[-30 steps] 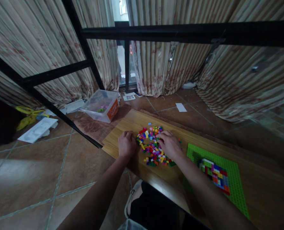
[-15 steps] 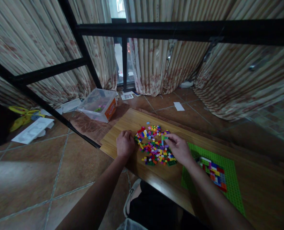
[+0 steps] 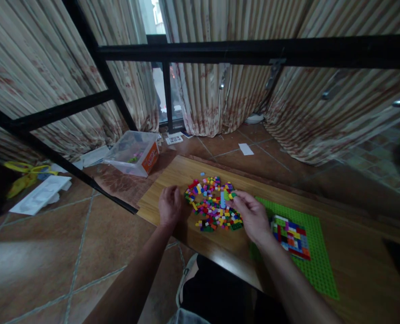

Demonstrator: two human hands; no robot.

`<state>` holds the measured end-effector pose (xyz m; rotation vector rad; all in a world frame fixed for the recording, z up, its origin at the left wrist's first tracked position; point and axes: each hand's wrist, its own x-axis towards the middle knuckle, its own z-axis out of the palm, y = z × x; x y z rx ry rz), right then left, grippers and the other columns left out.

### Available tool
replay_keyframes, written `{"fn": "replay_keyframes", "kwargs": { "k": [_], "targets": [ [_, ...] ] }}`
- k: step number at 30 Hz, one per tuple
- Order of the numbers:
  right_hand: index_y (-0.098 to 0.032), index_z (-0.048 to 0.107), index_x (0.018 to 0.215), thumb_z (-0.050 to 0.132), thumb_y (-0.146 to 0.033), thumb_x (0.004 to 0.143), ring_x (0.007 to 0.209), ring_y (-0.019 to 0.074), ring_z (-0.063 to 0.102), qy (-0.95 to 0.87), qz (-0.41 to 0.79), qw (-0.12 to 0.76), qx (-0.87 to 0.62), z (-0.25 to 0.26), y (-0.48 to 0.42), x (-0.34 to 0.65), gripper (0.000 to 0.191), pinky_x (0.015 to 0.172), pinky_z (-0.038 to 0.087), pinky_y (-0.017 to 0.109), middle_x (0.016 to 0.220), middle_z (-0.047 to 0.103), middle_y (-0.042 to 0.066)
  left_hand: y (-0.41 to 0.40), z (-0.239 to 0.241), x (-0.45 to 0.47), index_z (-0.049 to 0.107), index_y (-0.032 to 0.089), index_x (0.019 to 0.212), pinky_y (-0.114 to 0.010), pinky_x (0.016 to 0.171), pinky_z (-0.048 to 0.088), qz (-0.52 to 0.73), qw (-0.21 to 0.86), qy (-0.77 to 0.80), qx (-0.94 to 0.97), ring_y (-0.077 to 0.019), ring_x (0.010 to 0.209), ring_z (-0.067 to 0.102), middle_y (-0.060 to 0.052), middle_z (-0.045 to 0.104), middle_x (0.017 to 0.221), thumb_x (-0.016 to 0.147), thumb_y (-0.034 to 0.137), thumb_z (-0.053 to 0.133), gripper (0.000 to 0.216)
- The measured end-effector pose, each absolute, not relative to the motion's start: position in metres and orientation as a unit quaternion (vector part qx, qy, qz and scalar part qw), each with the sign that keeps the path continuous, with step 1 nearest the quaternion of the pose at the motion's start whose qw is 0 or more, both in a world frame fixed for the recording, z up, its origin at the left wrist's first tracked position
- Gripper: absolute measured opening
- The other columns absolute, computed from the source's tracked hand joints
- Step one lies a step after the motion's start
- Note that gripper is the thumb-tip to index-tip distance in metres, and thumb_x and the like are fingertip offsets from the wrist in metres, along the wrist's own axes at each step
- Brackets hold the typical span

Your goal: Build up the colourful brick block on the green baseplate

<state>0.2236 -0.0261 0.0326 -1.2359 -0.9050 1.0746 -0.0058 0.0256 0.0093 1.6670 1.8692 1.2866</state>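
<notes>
My left hand (image 3: 170,206) rests on the wooden table (image 3: 166,175) left of a heap of small coloured toy bricks (image 3: 215,211). Its fingers are curled in, so whatever they may hold is hidden. At the heap's right side my right hand (image 3: 252,218) pinches a small green brick (image 3: 231,196) between thumb and fingertips. Close by these fingertips is a light blue brick (image 3: 223,199). Beyond the right wrist lies a green baseplate (image 3: 316,227), bearing a flat multicoloured brick build (image 3: 292,238), partly behind my forearm.
A clear plastic box (image 3: 132,155) with an orange label and a few bricks inside stands on the floor past the table's far left end. White moulded trays (image 3: 41,194) lie further left. A black metal frame (image 3: 193,53) crosses in front of striped curtains (image 3: 213,103).
The view has turned slightly right, so everything sits further left. My right hand has stayed at the bricks with its fingertips shifted a little. The left hand remains curled beside the heap.
</notes>
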Motion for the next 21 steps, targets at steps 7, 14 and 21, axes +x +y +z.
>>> {"fn": "replay_keyframes", "kwargs": {
  "k": [7, 14, 21],
  "targets": [
    [-0.022, 0.069, 0.095, 0.065, -0.045, 0.081, 0.08, 0.0192, 0.069, -0.425, 0.415, 0.585, -0.553, 0.046, -0.068, 0.211, 0.028, 0.076, 0.054, 0.033, 0.088, 0.074, 0.003, -0.056, 0.058, 0.049, 0.05, 0.021, 0.126, -0.027, 0.077, 0.05, 0.438, 0.521, 0.452, 0.577, -0.0151, 0.087, 0.06, -0.006, 0.062, 0.111, 0.084, 0.041, 0.06, 0.047],
    [-0.02, 0.07, 0.101, 0.057, -0.043, 0.087, 0.082, 0.0191, 0.067, -0.445, 0.39, 0.534, -0.604, 0.032, -0.112, 0.205, 0.03, 0.075, 0.053, 0.031, 0.095, 0.073, 0.006, -0.082, 0.048, 0.076, 0.058, 0.017, 0.111, -0.022, 0.061, 0.044, 0.393, 0.65, 0.436, 0.484, -0.0094, 0.065, 0.051, 0.0, 0.06, 0.079, 0.081, 0.037, 0.063, 0.036],
    [-0.022, 0.07, 0.098, 0.052, -0.037, 0.089, 0.092, 0.022, 0.066, -0.499, 0.281, 0.431, -0.697, 0.011, -0.137, 0.221, 0.025, 0.082, 0.051, 0.036, 0.099, 0.072, 0.006, -0.096, 0.034, 0.069, 0.06, 0.015, 0.11, -0.02, 0.062, 0.042, 0.37, 0.757, 0.433, 0.319, -0.008, 0.066, 0.054, 0.0, 0.06, 0.083, 0.071, 0.032, 0.072, 0.044]
  ]
}}
